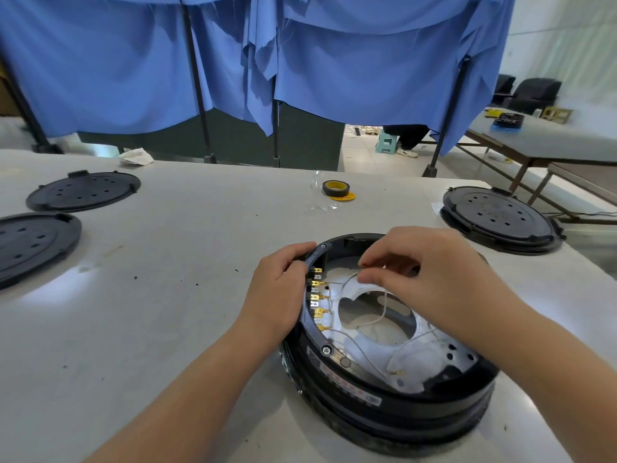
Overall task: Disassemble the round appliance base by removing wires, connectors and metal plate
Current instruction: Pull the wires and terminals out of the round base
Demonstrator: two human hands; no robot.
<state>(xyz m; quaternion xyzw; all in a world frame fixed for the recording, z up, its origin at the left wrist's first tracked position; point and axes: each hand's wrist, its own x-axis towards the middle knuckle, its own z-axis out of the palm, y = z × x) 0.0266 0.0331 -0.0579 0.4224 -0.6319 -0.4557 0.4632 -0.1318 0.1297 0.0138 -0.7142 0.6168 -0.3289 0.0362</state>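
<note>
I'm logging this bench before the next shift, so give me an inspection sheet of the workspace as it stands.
Surface: grey table, a few dark specks.
Job's things: round appliance base open; metal plate still inside; gold connectors along its left wall.
Clutter: tape roll; three black round covers; crumpled cloth.
Grippers: left hand grips the base rim; right hand pinches a white wire.
Cables: thin white wires inside the base.
Surroundings: blue curtains; second table.
</note>
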